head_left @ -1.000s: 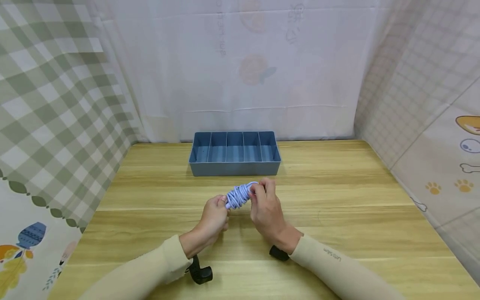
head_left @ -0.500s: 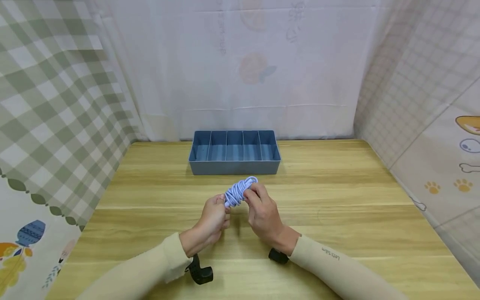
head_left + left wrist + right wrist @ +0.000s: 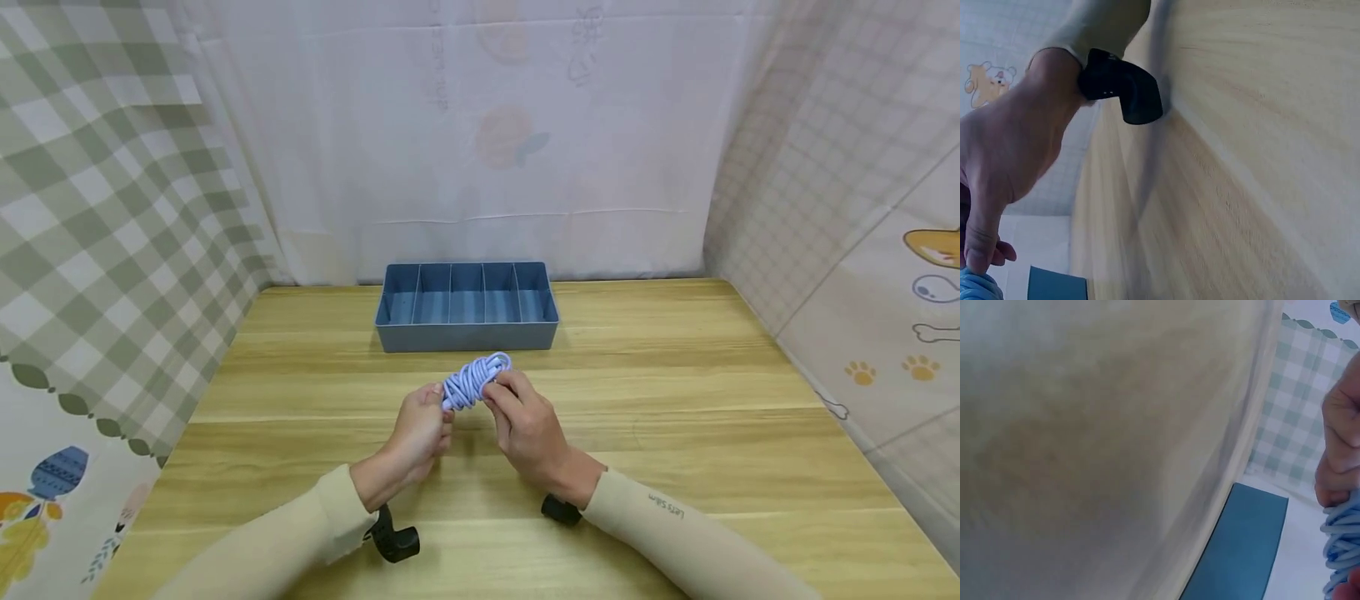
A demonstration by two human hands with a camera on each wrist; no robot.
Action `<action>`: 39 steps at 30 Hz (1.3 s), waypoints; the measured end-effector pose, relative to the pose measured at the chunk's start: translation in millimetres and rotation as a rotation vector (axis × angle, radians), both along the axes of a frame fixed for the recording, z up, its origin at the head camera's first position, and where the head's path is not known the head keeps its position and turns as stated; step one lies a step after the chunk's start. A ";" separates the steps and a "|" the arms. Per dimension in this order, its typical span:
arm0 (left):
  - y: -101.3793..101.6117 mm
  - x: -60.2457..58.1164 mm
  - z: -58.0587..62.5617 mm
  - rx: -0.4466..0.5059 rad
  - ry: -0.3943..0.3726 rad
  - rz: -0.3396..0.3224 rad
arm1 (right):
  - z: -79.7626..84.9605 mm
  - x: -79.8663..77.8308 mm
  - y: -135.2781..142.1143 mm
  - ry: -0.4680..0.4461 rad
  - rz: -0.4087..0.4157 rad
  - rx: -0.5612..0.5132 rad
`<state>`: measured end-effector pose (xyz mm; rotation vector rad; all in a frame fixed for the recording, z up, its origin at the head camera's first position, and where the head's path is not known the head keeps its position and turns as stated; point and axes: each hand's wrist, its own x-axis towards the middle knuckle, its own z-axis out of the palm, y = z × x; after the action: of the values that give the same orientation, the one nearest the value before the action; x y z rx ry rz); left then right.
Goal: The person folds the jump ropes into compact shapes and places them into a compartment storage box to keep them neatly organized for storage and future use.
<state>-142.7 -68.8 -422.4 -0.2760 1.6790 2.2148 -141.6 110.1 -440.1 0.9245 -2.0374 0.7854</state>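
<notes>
A pale lavender-blue cord (image 3: 468, 382), coiled into a tight bundle with turns wrapped around it, is held slantwise above the table. My left hand (image 3: 412, 433) grips its near left end between thumb and fingers. At the other end my right hand (image 3: 531, 433) pinches the wraps, and a small loop sticks out above those fingertips. The left wrist view shows my right hand (image 3: 1013, 140) with its thumb on the cord (image 3: 979, 286). In the right wrist view, my left hand (image 3: 1342, 440) is cut off by the edge, above the cord (image 3: 1342, 540).
Behind the hands stands a blue-grey tray (image 3: 467, 337) with several compartments in a row. The wooden table (image 3: 675, 358) is bordered by hanging cloths, a checked one (image 3: 112, 192) on the left. Black wrist cameras (image 3: 396, 543) hang below both wrists.
My right hand has come back from the cord's far tip to the side of the wraps, uncovering the end loop. Both hands and the bundle have shifted slightly left.
</notes>
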 end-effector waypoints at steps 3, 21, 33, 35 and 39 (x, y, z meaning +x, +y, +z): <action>-3.2 -0.7 0.5 -0.030 0.011 -0.006 | 1.6 -0.8 0.5 -0.022 -0.003 -0.004; -8.1 -2.4 -3.7 -0.052 0.038 -0.001 | 11.5 -9.6 9.1 -0.048 -0.067 -0.053; -12.1 -4.7 -4.6 -0.109 0.070 0.018 | 9.2 -12.2 17.1 -0.136 -0.128 -0.085; -12.9 -4.6 -4.1 -0.115 0.077 0.015 | 9.4 -12.6 18.8 -0.144 -0.130 -0.078; -14.6 -5.0 -3.7 -0.121 0.083 0.005 | 9.3 -14.4 24.5 -0.149 -0.147 -0.048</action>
<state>-147.6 -83.5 -426.1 -0.2206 1.8623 2.1585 -156.0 134.5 -430.7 0.6984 -2.1773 0.8391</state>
